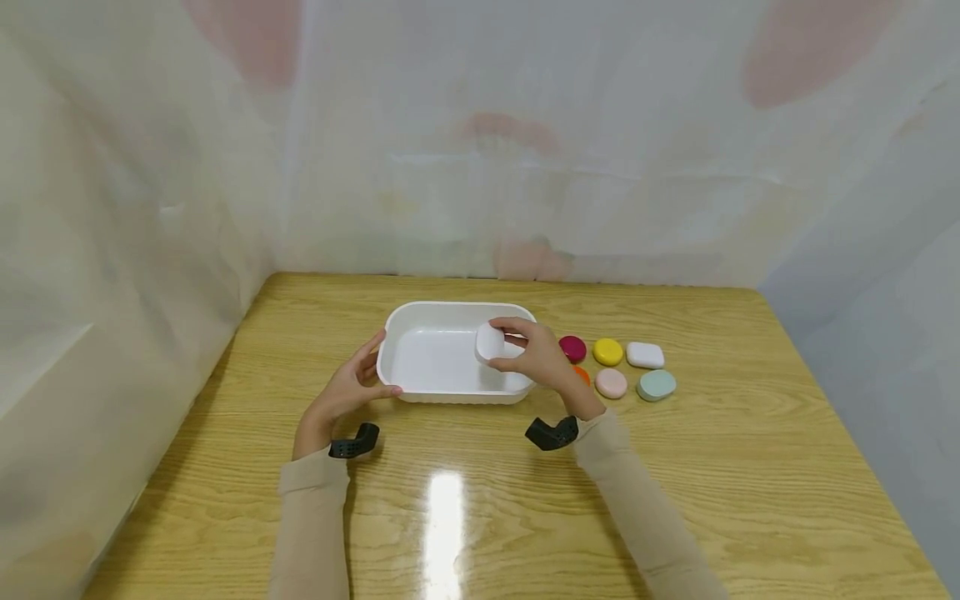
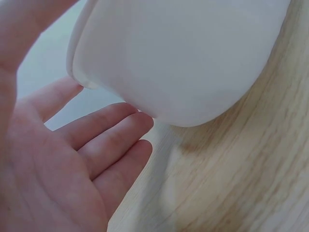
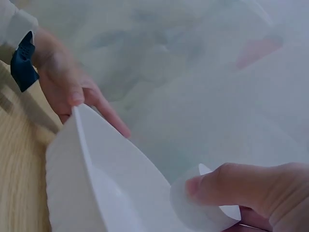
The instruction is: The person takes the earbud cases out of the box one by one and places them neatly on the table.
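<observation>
A white rectangular basin (image 1: 435, 360) with rounded corners sits on the table. My left hand (image 1: 348, 390) holds its left end, the thumb on the front rim and the fingertips (image 2: 140, 121) against the end wall in the left wrist view. Over the basin's right part, my right hand (image 1: 536, 354) pinches a white rounded soap bar (image 1: 490, 342) between thumb and fingers. In the right wrist view, the thumb presses the near face of that soap bar (image 3: 188, 205), inside the basin's walls.
Right of the basin lie several soap bars: dark red (image 1: 572, 348), yellow (image 1: 607, 352), white (image 1: 645, 355), pink (image 1: 611, 383), pale green (image 1: 657, 385), and an orange one (image 1: 582, 374) partly hidden by the right wrist. A pale curtain (image 1: 637, 208) hangs behind the wooden table (image 1: 750, 467).
</observation>
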A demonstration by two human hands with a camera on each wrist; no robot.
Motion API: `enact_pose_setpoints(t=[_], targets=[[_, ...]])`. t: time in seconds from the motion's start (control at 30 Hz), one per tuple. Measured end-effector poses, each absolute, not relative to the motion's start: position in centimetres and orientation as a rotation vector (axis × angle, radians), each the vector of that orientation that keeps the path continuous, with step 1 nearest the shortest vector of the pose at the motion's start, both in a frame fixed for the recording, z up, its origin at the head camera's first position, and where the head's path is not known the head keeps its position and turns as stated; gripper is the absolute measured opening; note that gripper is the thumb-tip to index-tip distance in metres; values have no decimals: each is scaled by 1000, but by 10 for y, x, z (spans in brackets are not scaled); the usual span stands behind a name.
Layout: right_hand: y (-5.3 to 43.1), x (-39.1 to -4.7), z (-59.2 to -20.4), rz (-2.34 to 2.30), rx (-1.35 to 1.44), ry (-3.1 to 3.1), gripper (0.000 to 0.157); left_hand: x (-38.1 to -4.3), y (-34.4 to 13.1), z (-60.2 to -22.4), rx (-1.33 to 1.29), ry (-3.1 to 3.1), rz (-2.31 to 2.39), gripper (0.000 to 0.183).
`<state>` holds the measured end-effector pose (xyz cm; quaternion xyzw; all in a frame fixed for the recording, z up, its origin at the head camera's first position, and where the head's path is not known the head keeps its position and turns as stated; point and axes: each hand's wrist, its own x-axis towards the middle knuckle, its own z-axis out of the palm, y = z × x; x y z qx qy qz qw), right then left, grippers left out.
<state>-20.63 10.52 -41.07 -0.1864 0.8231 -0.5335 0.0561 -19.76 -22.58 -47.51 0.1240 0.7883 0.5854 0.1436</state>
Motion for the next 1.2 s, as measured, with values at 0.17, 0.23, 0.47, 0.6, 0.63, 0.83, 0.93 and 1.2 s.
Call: enact_pose_setpoints(t=[0.17,0.23,0.47,0.6,0.63,0.83,0.93,1.2], targets=[[128,-202,-409,-1654,-519,2465,59,-198,-228,-476,341,2278,1682,104],[136,-200,-408,-1662,-518,2461,59,-198,-229,-476,333,2288,1678,104],[163,-193,-404,-1652,-435,2481,59,-199,-229,-478,356,2305,1659,103],[179,-189,-404,-1624,-395,2521,59,-199,-229,-479,355,2297,1665,103],[184,-189,-405,-1627,-392,2528,59,-199,-228,-479,355,2296,1666,103],[212,-185,-407,-1615,-387,2582,60,-199,-227,-479,369,2285,1680,102],[226,-182,-408,-1622,-383,2596,59,-199,-227,-479,364,2277,1686,102],[263,-179,-414,-1587,-373,2637,59,-199,-228,-480,365,2271,1697,102]])
